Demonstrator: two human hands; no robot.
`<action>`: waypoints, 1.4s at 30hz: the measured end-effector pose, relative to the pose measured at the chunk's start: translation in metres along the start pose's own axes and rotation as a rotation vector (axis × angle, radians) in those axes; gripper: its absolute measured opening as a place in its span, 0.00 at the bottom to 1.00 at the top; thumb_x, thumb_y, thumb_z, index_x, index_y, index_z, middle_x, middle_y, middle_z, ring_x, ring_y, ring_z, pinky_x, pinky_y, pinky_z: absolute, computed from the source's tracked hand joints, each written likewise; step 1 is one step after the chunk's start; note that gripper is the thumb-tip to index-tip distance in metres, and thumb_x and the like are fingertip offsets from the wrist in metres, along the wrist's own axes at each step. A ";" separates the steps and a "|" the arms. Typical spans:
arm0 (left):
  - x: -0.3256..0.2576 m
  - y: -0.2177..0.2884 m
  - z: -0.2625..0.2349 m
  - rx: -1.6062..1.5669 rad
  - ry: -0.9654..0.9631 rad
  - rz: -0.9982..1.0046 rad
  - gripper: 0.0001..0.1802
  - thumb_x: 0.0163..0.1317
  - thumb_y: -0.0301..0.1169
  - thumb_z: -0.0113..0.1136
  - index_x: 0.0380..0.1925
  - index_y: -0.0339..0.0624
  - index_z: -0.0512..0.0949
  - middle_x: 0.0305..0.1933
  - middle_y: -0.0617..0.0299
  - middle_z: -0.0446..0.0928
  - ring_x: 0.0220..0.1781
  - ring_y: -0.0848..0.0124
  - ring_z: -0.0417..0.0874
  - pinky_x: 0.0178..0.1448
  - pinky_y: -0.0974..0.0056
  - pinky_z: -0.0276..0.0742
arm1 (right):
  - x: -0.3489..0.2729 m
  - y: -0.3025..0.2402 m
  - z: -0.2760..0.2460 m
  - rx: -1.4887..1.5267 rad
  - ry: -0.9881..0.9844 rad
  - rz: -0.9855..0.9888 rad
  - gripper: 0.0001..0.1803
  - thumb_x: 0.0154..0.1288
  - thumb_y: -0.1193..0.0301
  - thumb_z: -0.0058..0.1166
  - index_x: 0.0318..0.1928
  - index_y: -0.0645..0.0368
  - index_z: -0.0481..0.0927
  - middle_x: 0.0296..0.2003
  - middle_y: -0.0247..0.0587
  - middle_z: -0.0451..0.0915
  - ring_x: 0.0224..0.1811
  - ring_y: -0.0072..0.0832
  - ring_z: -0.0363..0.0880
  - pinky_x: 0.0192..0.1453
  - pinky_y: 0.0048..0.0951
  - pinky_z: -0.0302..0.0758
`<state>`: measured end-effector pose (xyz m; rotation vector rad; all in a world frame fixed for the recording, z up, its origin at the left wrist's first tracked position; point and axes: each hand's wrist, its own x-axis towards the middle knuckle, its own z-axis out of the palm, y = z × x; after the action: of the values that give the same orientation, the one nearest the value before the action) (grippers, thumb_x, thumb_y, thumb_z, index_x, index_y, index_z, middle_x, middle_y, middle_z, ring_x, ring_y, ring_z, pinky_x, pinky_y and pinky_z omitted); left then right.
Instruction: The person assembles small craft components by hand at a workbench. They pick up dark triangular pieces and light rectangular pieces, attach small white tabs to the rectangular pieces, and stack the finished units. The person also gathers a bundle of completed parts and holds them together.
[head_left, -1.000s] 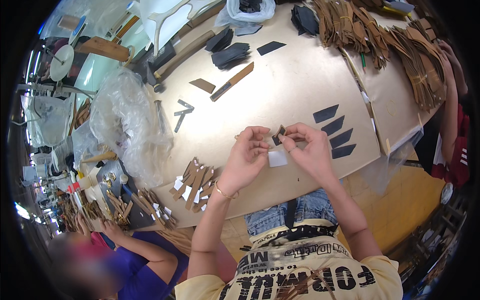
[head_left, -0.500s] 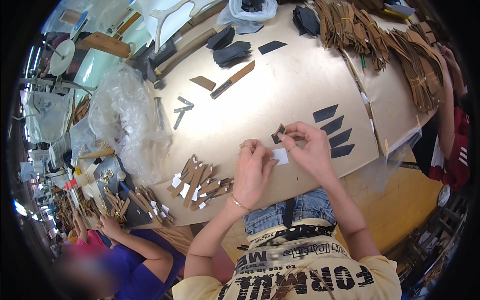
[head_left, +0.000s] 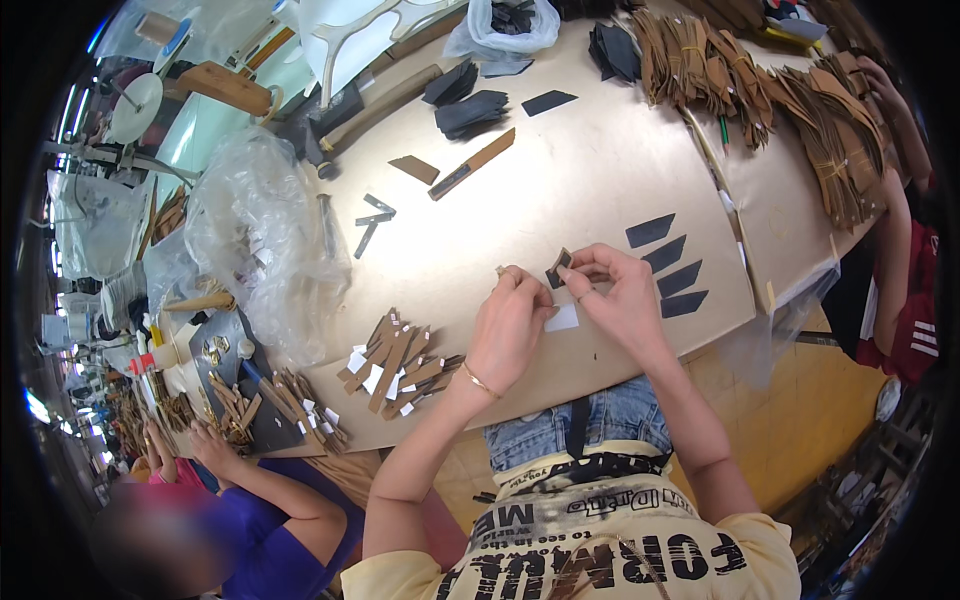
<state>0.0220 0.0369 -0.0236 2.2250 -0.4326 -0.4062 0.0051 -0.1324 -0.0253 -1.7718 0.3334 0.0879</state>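
My right hand [head_left: 620, 295] pinches a small folded piece of dark leather with a brown edge [head_left: 557, 266] between thumb and fingertips, just above the table. My left hand [head_left: 512, 318] is closed beside it, fingers curled toward the thumb; whatever it grips is hidden. A small white paper piece [head_left: 564, 318] lies between the hands, its left end close to the left thumb. Several dark slanted leather pieces [head_left: 668, 252] lie in a column right of my right hand. Left of my left wrist sits a pile of brown leather strips [head_left: 400, 362] with white tags.
The work table [head_left: 560, 190] also bears dark leather stacks [head_left: 472, 114], a brown strip [head_left: 478, 160], and rubber-banded brown bundles [head_left: 690, 60] at far right. A crumpled clear bag [head_left: 255, 210] and a hammer [head_left: 322, 155] stand left. Co-workers' arms [head_left: 290, 505] show at both sides.
My left hand has shifted slightly forward, its fingers more curled and a little off the white paper. My right hand keeps its pinch on the dark piece. The whole view has tilted slightly.
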 end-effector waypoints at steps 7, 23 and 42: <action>0.018 0.000 -0.038 0.007 -0.065 -0.166 0.07 0.56 0.31 0.68 0.29 0.38 0.83 0.31 0.53 0.81 0.30 0.62 0.83 0.40 0.60 0.78 | 0.000 -0.002 -0.002 0.012 -0.013 0.015 0.11 0.62 0.72 0.63 0.40 0.68 0.84 0.31 0.38 0.86 0.36 0.20 0.85 0.44 0.23 0.80; 0.063 0.005 -0.049 0.205 -0.283 -0.294 0.09 0.47 0.37 0.66 0.21 0.45 0.87 0.23 0.57 0.84 0.27 0.61 0.86 0.38 0.61 0.82 | -0.005 0.007 0.003 -0.004 0.062 -0.114 0.10 0.62 0.73 0.64 0.40 0.68 0.84 0.32 0.42 0.87 0.36 0.24 0.87 0.41 0.25 0.80; 0.000 -0.008 -0.007 0.605 0.113 0.336 0.17 0.55 0.28 0.64 0.47 0.47 0.83 0.54 0.57 0.75 0.51 0.58 0.77 0.48 0.57 0.76 | -0.017 0.010 -0.003 -0.797 -0.027 -0.774 0.18 0.57 0.72 0.59 0.49 0.62 0.79 0.47 0.47 0.81 0.55 0.38 0.76 0.65 0.43 0.68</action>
<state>0.0265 0.0468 -0.0253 2.6621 -0.9495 0.0440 -0.0139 -0.1343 -0.0300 -2.5630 -0.4968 -0.3549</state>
